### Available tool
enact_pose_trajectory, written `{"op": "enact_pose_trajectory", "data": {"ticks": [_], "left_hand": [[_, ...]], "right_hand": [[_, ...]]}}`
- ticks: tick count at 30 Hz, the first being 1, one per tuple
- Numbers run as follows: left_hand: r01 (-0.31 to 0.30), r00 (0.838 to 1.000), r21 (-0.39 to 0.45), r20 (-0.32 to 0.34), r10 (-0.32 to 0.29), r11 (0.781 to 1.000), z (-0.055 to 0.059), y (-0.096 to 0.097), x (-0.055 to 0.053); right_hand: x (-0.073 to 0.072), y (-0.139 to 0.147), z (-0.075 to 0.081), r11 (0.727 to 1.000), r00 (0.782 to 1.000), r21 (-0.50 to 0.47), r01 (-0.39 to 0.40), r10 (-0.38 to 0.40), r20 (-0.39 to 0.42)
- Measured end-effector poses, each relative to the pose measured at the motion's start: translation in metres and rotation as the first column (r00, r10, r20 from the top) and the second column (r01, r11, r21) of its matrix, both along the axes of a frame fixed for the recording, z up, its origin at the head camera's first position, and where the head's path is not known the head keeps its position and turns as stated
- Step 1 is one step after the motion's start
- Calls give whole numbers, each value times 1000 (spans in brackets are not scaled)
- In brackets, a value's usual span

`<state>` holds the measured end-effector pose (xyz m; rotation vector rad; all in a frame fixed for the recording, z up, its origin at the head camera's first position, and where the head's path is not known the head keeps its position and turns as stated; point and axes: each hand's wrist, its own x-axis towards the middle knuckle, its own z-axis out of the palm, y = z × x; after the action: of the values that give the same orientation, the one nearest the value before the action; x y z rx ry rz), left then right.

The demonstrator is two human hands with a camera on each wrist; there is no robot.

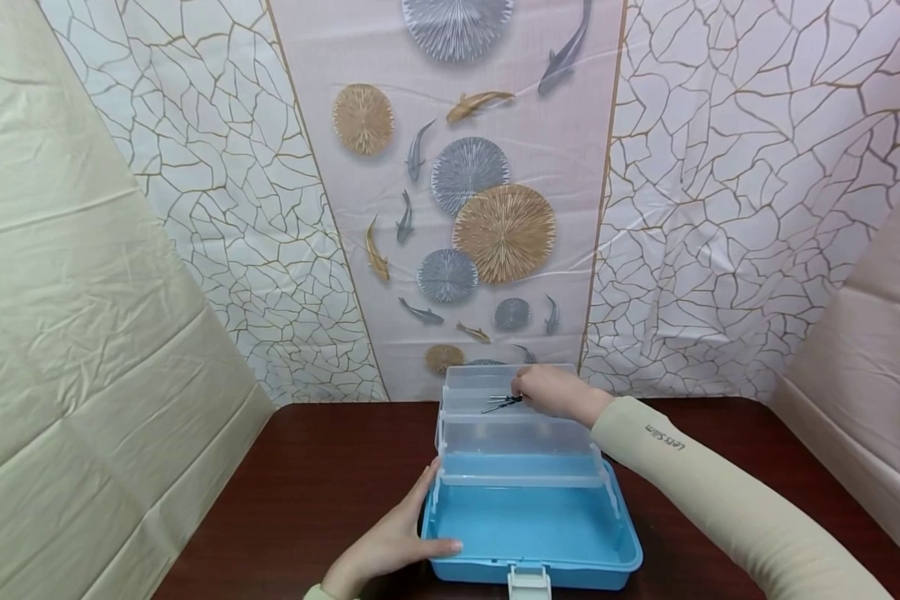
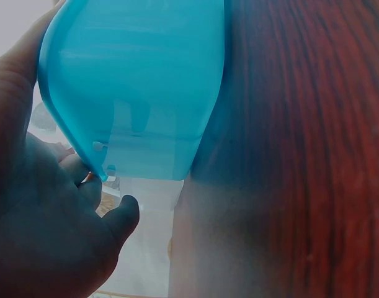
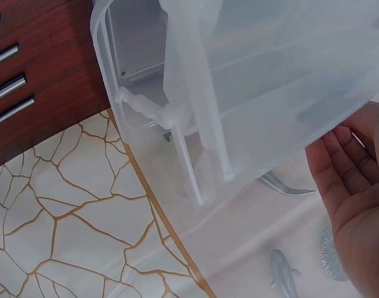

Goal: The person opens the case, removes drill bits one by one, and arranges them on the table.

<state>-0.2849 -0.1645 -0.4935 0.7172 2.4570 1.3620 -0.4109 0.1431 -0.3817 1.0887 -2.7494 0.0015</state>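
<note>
A blue toolbox [image 1: 528, 521] stands with its lid raised and its translucent stepped trays [image 1: 521, 437] tilted up and back. At the box's left side my left hand [image 1: 390, 537] grips the rim, thumb over the front left edge and fingers along the outer wall. My right hand [image 1: 555, 390] is over the uppermost tray with fingers curled. Several thin dark-and-silver rod-like tools [image 1: 502, 403] stick out leftward from its fingertips. In the right wrist view the curled fingers [image 3: 338, 164] lie along the tray's edge, and the rods' held ends are hidden.
Several silver rods [image 3: 9, 90] lie on the dark red wooden table [image 3: 59, 74] in the right wrist view. A white latch [image 1: 529, 582] hangs at the box's front. A patterned cloth [image 1: 390, 333] stands right behind the table, with beige cloth at both sides.
</note>
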Motion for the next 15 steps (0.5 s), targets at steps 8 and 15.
{"op": "enact_pose_trajectory", "data": {"ticks": [8, 15], "left_hand": [[3, 1000, 6, -1, -3, 1000, -1, 1, 0], [-1, 1000, 1, 10, 1, 1000, 1, 1, 1]], "right_hand": [[1, 1, 1, 1000, 1000, -9, 14, -14, 8], [1, 7, 8, 999, 999, -47, 21, -19, 43]]}}
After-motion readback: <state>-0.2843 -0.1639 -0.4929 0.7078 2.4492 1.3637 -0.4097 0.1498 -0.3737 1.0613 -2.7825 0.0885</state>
